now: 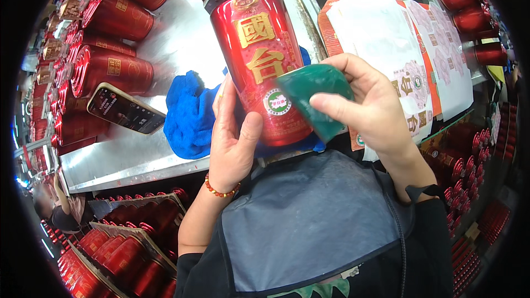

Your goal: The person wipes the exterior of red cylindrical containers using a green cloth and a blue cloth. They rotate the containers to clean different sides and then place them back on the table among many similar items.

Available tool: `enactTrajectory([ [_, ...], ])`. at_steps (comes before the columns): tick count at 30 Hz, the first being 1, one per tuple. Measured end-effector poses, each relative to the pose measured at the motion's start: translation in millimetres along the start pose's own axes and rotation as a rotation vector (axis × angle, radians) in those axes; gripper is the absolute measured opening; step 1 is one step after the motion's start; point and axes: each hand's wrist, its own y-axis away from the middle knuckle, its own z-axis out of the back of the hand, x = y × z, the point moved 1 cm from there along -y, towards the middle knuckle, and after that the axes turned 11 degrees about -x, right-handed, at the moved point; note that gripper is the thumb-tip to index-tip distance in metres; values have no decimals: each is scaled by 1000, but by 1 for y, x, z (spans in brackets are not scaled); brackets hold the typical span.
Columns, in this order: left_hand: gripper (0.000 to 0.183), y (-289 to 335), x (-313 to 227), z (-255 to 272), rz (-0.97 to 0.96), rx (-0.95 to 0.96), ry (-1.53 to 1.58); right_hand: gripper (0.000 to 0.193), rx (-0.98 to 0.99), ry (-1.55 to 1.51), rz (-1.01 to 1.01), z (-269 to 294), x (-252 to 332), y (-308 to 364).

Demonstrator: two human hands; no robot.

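Note:
A large glossy red bottle [265,49] with gold characters and a small round green-and-white emblem lies tilted in front of me, its metal-coloured neck pointing away. My left hand [232,138] grips the bottle's lower left side, fingers behind it and thumb toward the front. My right hand [370,99] pinches a flat dark green scraper [320,96], thumb on top. The scraper's edge meets the bottle's right side or hovers just over it; I cannot tell which. Blue cloth [190,113] is bunched left of the bottle, and more shows beneath it.
A phone [126,108] leans by several red bottles [113,69] on the left of the metal table [182,38]. Sheets of printed decals and white backing paper [367,33] lie at right. Crates of red bottles [118,254] stand below left, near another person [69,209].

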Motion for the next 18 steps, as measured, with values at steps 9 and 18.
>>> enactTrajectory([
  [9,77,2,9,2,-152,25,-53,31,-181,121,23,29,-12,-13],
  [18,155,-9,-22,8,-412,212,-565,24,-119,532,438,25,35,-20],
])
